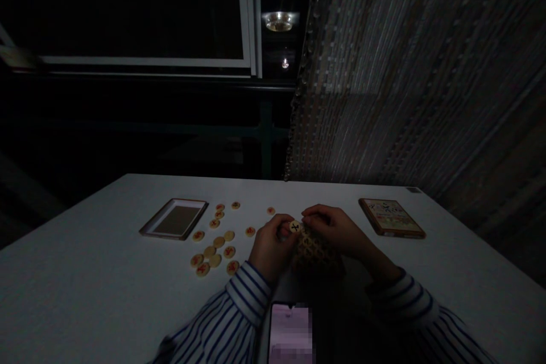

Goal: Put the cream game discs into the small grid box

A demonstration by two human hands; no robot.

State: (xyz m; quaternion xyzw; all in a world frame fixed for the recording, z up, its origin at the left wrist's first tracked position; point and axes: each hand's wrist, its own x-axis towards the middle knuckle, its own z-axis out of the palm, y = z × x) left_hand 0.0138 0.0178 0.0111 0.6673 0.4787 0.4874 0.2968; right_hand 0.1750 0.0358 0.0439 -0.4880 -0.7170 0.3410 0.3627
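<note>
A round Chinese chess piece (294,227) with a black character is pinched in my left hand (269,247), its face turned up toward me. My right hand (336,230) is just to its right, fingers bent together over the dark tray (322,270). Whether it holds anything is hidden. Rows of wooden pieces (313,247) with dark markings sit in this tray, partly in shadow under my right hand. To the left of my left hand several loose chess pieces (229,252) lie scattered, some with red characters up, others showing blank faces.
An open shallow box half (173,219) lies at the table's left. On the right is a flat box lid (391,218) with a printed picture. A lit phone (290,333) is at the near edge of the white table (106,273). A bead curtain (375,68) hangs behind.
</note>
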